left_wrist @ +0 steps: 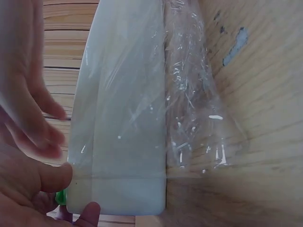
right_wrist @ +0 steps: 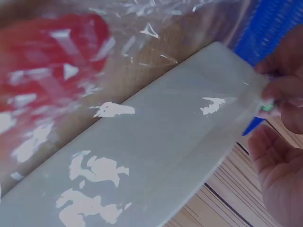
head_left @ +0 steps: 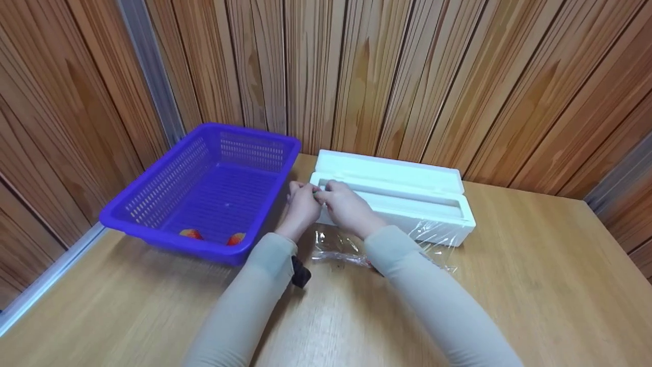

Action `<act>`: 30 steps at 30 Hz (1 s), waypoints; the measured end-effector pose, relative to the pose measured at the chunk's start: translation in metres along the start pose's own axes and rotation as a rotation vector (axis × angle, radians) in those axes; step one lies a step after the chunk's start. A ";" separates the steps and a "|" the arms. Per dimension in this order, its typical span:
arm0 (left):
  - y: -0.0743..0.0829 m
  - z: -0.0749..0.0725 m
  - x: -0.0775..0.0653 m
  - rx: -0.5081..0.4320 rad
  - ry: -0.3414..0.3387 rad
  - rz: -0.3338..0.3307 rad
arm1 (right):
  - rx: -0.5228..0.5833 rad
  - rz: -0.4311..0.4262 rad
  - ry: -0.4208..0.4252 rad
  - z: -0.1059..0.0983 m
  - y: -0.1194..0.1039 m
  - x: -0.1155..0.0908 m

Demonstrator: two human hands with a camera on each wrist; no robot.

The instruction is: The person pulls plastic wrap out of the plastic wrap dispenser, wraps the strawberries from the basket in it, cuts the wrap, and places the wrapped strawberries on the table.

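Two hands meet at the left end of a long white foam box point(head_left: 407, 220), which stands on the desk point(head_left: 535, 265) with its lid point(head_left: 389, 168) tipped back towards the panelled wall point(head_left: 387, 76). The left hand point(head_left: 303, 204) has its grip drawn in around a small green piece point(left_wrist: 60, 196), mostly hidden by the fingers and just beside the box's end edge; its thumb rests against that edge. The right hand point(head_left: 349, 208) reaches over the box's near rim with bent fingers, close to the left one; whether its grip closes on anything, I cannot tell.

A narrow gap separates the left hand from the right side of the purple basket point(head_left: 168, 245), where two red-and-yellow pieces point(head_left: 236, 239) lie near the front wall. Clear film point(left_wrist: 189, 118) covers the box's near face and spills past its bottom edge onto the desk; something red point(right_wrist: 57, 52) shows through it. Behind the box, the lid leaves little room before the wall. To the right, a broad stretch of desk runs to its far corner, and more surface lies in front, between and beside the sleeves point(head_left: 428, 285).
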State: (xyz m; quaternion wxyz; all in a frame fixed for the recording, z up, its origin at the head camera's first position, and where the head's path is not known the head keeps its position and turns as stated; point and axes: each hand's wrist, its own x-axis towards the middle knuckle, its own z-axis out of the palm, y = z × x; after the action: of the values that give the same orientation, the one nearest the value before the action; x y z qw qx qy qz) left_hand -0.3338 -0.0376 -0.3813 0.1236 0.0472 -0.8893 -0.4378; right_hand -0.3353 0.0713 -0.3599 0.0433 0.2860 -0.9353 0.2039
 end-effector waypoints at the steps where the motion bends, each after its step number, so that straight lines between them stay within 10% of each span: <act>1: 0.000 0.001 0.000 0.007 0.005 0.009 | 0.051 0.046 -0.011 0.003 0.000 0.004; 5: -0.001 0.002 -0.001 0.028 0.004 0.014 | 0.136 0.152 -0.033 0.013 0.001 0.013; 15: -0.002 -0.001 -0.001 0.108 -0.020 0.060 | -0.237 -0.141 0.059 0.015 0.005 0.013; 30: -0.005 -0.003 -0.003 0.120 0.018 0.112 | -0.263 -0.182 0.196 0.025 0.008 0.019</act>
State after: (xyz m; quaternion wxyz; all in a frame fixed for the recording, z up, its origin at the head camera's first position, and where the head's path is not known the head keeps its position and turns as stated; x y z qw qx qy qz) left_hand -0.3300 -0.0422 -0.3844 0.1530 0.0086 -0.9140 -0.3757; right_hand -0.3548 0.0569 -0.3813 0.1893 0.3401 -0.9155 0.1020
